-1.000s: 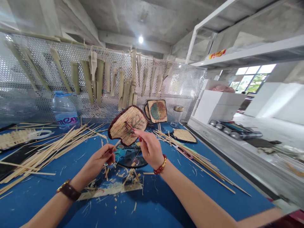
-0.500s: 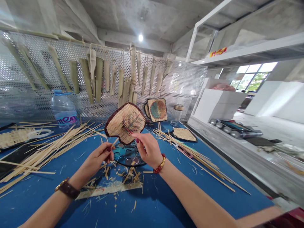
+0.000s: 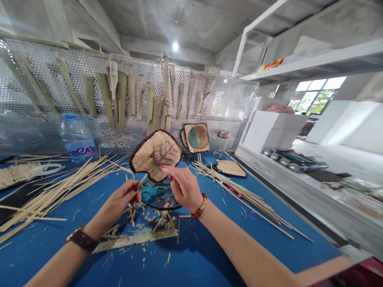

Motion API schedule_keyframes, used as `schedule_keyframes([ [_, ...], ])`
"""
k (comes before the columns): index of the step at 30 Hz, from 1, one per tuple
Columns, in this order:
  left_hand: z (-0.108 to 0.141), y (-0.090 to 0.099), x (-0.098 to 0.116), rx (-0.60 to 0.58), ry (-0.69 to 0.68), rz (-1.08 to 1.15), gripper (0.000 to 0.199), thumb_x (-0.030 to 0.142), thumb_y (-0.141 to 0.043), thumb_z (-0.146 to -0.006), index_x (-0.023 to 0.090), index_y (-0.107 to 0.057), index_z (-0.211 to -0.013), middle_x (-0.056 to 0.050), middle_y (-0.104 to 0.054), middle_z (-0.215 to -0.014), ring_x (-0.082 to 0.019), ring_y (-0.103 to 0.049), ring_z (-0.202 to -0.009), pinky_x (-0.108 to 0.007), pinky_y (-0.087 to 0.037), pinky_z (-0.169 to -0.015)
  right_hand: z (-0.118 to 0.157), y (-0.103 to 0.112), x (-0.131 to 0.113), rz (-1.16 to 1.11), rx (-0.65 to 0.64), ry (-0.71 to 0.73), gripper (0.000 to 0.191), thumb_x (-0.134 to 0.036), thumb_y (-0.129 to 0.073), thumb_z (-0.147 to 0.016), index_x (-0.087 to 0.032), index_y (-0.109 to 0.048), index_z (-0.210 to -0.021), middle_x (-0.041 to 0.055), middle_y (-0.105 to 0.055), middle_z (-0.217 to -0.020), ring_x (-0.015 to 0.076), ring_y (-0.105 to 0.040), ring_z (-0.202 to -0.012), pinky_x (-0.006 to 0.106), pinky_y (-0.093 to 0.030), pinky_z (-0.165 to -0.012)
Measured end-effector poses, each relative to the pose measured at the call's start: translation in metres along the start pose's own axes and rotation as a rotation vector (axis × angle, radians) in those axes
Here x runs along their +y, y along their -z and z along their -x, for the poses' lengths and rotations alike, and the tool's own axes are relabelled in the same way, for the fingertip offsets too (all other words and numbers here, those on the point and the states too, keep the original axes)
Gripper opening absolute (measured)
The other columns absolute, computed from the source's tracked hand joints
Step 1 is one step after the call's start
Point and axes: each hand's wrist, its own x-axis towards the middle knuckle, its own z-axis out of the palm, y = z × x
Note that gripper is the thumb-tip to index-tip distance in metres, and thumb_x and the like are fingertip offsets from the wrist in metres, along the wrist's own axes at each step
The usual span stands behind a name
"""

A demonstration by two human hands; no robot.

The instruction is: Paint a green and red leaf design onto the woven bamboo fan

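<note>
A woven straw-coloured fan (image 3: 149,153) with a dark edge is held up by its thin handle, which my left hand (image 3: 129,193) pinches. Dark painted strokes mark the fan's face. My right hand (image 3: 185,187) is closed on a thin reddish paintbrush (image 3: 157,162), its tip at the painted part of the fan. Below both hands lies a round paint palette (image 3: 161,201) with several wells, partly hidden by my right hand. Cut straw bits (image 3: 163,221) are scattered in front of it.
Long bamboo strips lie in a pile (image 3: 72,179) at left and another bundle (image 3: 248,195) at right. A water bottle (image 3: 78,139), a glass jar (image 3: 221,144), a painted fan (image 3: 196,138) and a plain fan (image 3: 230,168) stand or lie behind. Bamboo pieces hang on the perforated panel (image 3: 230,99).
The whole view has shifted slightly, so things sit a little further left. My right hand and the brush have moved slightly left across the fan; my left hand keeps its hold.
</note>
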Motion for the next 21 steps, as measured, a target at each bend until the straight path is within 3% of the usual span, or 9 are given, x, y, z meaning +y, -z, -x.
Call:
schedule_keyframes([
  [6,0.001,0.003,0.004,0.044,0.031,0.047,0.031,0.047,-0.054,-0.086,0.018,-0.057,-0.097,0.001,-0.060,-0.067,-0.014,-0.050,-0.061,-0.028,-0.041,-0.063,0.002,0.000,0.004,0.030,0.020,-0.062,0.026,-0.015,-0.040,-0.094,-0.021,-0.060,-0.109,0.0060,-0.073,-0.096,0.0181,-0.065,-0.085,0.033,-0.049,-0.079],
  [12,-0.002,0.017,0.000,0.132,0.059,0.094,0.032,0.049,-0.058,-0.082,0.019,-0.057,-0.095,0.001,-0.060,-0.069,-0.014,-0.051,-0.061,-0.028,-0.042,-0.062,0.006,-0.001,0.008,-0.013,0.011,-0.054,0.024,-0.014,-0.040,-0.094,-0.022,-0.059,-0.108,0.0048,-0.072,-0.095,0.0162,-0.065,-0.084,0.031,-0.047,-0.080],
  [21,-0.004,0.035,-0.005,0.273,0.092,0.153,0.029,0.044,-0.060,-0.078,0.020,-0.056,-0.093,0.002,-0.060,-0.069,-0.014,-0.050,-0.061,-0.026,-0.043,-0.061,0.018,-0.012,0.010,0.096,-0.156,-0.039,0.019,-0.021,-0.038,-0.096,-0.021,-0.055,-0.088,0.0017,-0.065,-0.070,0.0159,-0.057,-0.063,0.028,-0.041,-0.067],
])
